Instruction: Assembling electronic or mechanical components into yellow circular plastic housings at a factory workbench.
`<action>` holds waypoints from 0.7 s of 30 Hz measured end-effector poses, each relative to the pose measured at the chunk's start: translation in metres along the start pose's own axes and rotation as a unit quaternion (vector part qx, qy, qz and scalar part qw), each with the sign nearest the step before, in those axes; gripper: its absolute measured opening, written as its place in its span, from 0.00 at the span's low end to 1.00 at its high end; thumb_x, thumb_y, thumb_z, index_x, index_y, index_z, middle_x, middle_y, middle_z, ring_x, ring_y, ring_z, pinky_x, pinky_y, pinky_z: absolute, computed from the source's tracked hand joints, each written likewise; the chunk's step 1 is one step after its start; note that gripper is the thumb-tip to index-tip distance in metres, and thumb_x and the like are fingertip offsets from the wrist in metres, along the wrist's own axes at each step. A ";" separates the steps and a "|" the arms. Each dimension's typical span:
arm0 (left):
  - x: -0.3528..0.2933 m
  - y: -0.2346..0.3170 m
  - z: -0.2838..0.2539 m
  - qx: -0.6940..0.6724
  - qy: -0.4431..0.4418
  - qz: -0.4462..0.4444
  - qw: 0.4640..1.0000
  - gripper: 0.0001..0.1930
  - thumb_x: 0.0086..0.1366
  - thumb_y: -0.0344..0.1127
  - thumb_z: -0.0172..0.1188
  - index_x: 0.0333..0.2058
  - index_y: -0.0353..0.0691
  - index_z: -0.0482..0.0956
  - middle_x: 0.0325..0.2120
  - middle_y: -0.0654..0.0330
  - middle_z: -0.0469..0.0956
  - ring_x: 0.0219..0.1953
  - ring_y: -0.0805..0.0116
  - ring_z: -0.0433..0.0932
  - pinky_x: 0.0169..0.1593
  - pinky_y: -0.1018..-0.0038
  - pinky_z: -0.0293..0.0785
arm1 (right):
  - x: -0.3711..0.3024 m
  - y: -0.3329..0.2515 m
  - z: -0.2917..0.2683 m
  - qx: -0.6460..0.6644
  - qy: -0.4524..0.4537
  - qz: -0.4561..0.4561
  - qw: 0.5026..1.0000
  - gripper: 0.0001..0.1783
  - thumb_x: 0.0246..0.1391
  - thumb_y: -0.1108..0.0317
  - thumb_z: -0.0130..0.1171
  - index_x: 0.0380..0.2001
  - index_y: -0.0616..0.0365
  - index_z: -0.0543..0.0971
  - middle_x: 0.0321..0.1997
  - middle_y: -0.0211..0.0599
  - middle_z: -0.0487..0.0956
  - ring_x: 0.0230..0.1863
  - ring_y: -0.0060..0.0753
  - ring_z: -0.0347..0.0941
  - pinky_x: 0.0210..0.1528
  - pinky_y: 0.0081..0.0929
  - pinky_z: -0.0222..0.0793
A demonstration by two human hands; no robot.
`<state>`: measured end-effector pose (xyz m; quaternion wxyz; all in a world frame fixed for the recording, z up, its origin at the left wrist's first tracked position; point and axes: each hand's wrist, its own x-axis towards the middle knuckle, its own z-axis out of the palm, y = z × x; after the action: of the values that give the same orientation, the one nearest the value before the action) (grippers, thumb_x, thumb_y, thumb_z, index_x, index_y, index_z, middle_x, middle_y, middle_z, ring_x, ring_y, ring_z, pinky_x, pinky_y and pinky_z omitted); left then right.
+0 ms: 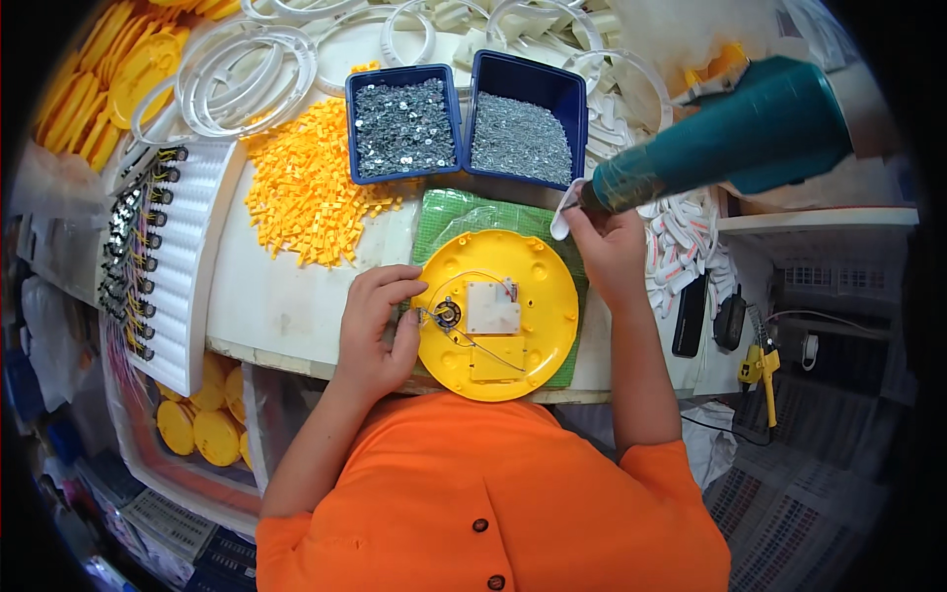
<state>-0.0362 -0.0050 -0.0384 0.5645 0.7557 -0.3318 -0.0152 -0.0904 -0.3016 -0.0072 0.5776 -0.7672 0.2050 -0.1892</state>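
A yellow round plastic cover (552, 331) lies open side up at the table's front edge. Inside it are a white square module (492, 308), a small black round part (447, 314) and thin wires. My left hand (378, 331) curls at the cover's left rim, thumb and forefinger close to the round part and its wires. Farther right, my right hand (614, 252) is closed, its thumb against a white paddle-shaped plastic piece (564, 211). Just above hangs a teal power screwdriver (720, 133), its tip hiding some of my fingers; whether they touch it I cannot tell.
Behind the green mat (449, 212) stand a blue bin of washer-like parts (357, 128) and a blue bin of screws (577, 104). Small yellow parts (306, 192) are heaped at left, beside a white ribbed tray (187, 266). White plastic pieces (681, 242) pile up at right.
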 end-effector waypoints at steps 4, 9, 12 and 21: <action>0.002 0.003 -0.002 0.002 -0.004 0.005 1.000 0.17 0.56 0.19 0.58 0.46 0.36 0.78 0.50 0.50 0.78 0.52 0.49 0.76 0.58 0.60 0.71 | 0.000 -0.005 0.016 -0.101 -0.110 -0.109 0.983 0.13 0.60 0.78 0.64 0.48 0.59 0.78 0.40 0.30 0.81 0.41 0.21 0.78 0.45 0.20 0.73; 0.001 0.004 -0.002 0.002 -0.002 0.002 1.000 0.17 0.56 0.19 0.58 0.45 0.36 0.78 0.49 0.49 0.79 0.52 0.49 0.76 0.57 0.60 0.71 | 0.003 -0.023 0.039 -0.139 -0.136 -0.198 0.961 0.13 0.60 0.80 0.61 0.48 0.61 0.80 0.41 0.37 0.82 0.40 0.29 0.80 0.41 0.27 0.76; 0.001 0.005 -0.002 0.001 -0.001 -0.003 1.000 0.16 0.56 0.19 0.58 0.45 0.36 0.79 0.49 0.50 0.79 0.52 0.48 0.76 0.57 0.60 0.72 | 0.001 -0.024 0.037 -0.279 -0.211 -0.255 0.901 0.14 0.55 0.80 0.61 0.44 0.58 0.83 0.42 0.41 0.82 0.39 0.45 0.82 0.40 0.32 0.78; 0.005 0.004 -0.003 0.007 -0.011 0.000 1.000 0.16 0.56 0.20 0.58 0.45 0.37 0.79 0.48 0.50 0.79 0.51 0.48 0.76 0.57 0.59 0.72 | -0.010 -0.024 0.033 -0.262 -0.168 -0.248 0.917 0.14 0.54 0.76 0.64 0.45 0.61 0.82 0.42 0.45 0.83 0.42 0.48 0.82 0.43 0.35 0.78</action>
<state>-0.0327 -0.0060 -0.0325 0.5555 0.7593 -0.3381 -0.0209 -0.0788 -0.2636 0.0072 0.3166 -0.9377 -0.0499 -0.1342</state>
